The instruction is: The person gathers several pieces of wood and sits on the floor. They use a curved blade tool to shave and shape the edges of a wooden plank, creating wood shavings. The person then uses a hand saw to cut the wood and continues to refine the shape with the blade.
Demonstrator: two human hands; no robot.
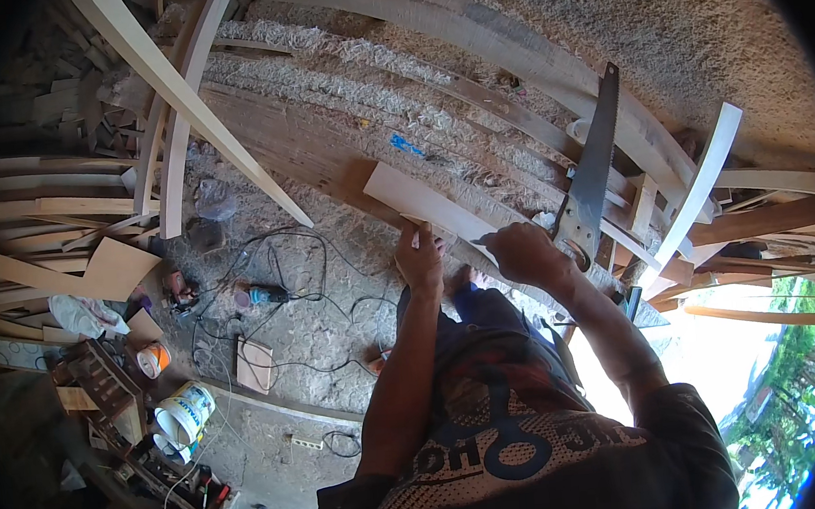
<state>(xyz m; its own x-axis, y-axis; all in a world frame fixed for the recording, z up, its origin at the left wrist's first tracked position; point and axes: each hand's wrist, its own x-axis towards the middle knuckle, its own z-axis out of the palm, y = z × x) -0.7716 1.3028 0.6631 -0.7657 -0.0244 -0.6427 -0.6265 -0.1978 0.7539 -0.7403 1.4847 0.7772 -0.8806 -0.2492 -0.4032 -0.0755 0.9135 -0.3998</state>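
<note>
A pale wooden board (429, 199) lies slantwise across the work surface in front of me. My left hand (419, 259) is closed at its near edge, fingers curled against the wood. Farther right along the same board is my right hand (528, 255), closed in a fist. A small dark tip shows past its knuckles, but what it grips is mostly hidden. Just beyond that fist a handsaw (596, 163) rests with its toothed blade pointing away and its handle toward me.
Long wooden strips (187, 104) cross at the upper left. A curved pale strip (704, 188) stands to the right. Tangled cables and a blue power tool (265, 294) lie on the floor. Lower left are a white bucket (188, 412) and an orange-white tub (153, 360). Stacked timber lines both sides.
</note>
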